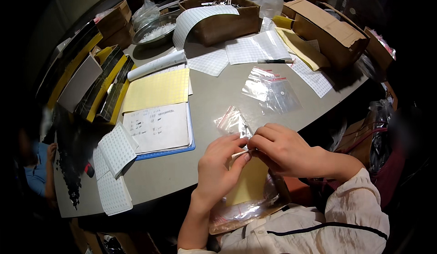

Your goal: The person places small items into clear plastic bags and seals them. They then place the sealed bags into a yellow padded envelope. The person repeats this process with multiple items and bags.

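Note:
Close together at the table's near edge, my left hand point(221, 165) and my right hand point(284, 149) meet with fingertips pinched. A small pale edge point(238, 154) shows between them, but the fingers hide most of it, so its kind is unclear. Just beyond my fingers lies a clear zip bag point(230, 121) with a red stripe; small dark things show in or on it. Below my hands, a box on my lap point(218, 228) holds clear plastic bags point(241, 213) and a yellow sheet point(248, 183).
More red-striped zip bags point(273, 94) lie ahead, near a dark pen point(275, 61). To the left are a clipboard point(193, 140) with papers and sticker sheets point(116, 154). A metal bowl point(141, 39), a carton of small parts point(227, 28) and another carton point(327, 26) line the back.

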`<state>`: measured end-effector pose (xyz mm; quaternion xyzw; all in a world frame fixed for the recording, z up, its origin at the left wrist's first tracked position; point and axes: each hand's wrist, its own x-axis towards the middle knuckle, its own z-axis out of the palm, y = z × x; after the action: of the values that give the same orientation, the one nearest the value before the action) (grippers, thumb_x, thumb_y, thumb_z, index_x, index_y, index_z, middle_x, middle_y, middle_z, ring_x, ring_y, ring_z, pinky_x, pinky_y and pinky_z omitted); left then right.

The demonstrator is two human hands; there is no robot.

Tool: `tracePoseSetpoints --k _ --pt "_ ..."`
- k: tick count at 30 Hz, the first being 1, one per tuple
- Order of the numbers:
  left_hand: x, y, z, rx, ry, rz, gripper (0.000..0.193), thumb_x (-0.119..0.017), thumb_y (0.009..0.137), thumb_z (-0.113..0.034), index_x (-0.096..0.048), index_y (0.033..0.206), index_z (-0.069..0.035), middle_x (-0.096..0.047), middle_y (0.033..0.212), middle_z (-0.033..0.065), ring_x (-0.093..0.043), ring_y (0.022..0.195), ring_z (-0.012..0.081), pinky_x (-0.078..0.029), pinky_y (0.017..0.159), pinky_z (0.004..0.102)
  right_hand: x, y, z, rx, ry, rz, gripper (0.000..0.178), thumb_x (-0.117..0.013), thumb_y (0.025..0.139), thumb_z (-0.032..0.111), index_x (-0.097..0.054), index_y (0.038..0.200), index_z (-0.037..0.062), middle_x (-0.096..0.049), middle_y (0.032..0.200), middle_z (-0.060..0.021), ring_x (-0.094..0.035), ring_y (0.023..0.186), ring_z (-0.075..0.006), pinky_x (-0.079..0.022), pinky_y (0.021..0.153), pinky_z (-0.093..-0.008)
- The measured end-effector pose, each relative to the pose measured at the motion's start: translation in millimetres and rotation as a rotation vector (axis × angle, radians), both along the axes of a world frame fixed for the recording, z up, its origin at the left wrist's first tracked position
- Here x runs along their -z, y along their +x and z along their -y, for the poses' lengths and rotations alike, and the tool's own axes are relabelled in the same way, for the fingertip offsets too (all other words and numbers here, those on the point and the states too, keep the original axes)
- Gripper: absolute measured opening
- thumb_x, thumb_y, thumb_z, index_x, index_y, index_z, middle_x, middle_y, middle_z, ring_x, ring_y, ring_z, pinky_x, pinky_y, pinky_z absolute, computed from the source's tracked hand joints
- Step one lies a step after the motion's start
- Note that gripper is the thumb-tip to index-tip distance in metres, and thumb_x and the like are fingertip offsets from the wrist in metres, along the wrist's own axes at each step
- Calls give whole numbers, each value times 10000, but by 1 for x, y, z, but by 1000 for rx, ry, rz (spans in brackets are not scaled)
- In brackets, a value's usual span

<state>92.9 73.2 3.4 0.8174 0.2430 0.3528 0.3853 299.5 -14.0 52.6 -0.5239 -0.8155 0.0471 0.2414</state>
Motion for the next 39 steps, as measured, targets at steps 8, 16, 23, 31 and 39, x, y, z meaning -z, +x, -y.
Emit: tracePoseSetpoints --k 8,16,23,31,39 --pt "-1 1 0 -11 -40 37 258 -746 949 -114 -793 1184 -21 -772 1231 195 -694 1238 362 -525 1073 437 16 -4 0 16 344 154 369 -720 736 49 -660 1097 9 -642 1024 -127 -640 942 -309 -537 819 -406" --pt "2 -1 -2 21 -142 63 286 -641 1025 -180 -788 1219 -30 -767 1236 205 -679 1251 382 -502 1110 455 19 1 2 -131 606 321 385 -704 742 120 -705 1108 0 -675 1066 -108 -688 1001 -291 -571 873 -413" --pt "-1 5 2 -46 -97 38 259 -663 1016 -169 -795 1172 -11 -782 1211 186 -701 1207 346 -512 1074 437 -10 48 -40 46 230 -171 161 -699 815 98 -675 960 32 -696 987 -146 -661 907 -357 -550 792 -470" --pt "-2 6 0 -17 167 40 80 -719 914 -83 -755 932 -13 -800 1126 152 -731 1145 356 -508 1048 465 16 123 -129 384 -131 274 198 -754 861 149 -689 942 -19 -713 917 -249 -678 939 -434 -542 816 -508" --pt "-5 7 3 -10 347 -8 52 -734 851 -67 -715 843 -19 -801 1109 144 -740 1154 338 -470 1089 510 -9 119 -132 429 -220 260 592 -913 796 347 -626 1183 3 -714 999 -211 -665 1036 -412 -531 880 -498"
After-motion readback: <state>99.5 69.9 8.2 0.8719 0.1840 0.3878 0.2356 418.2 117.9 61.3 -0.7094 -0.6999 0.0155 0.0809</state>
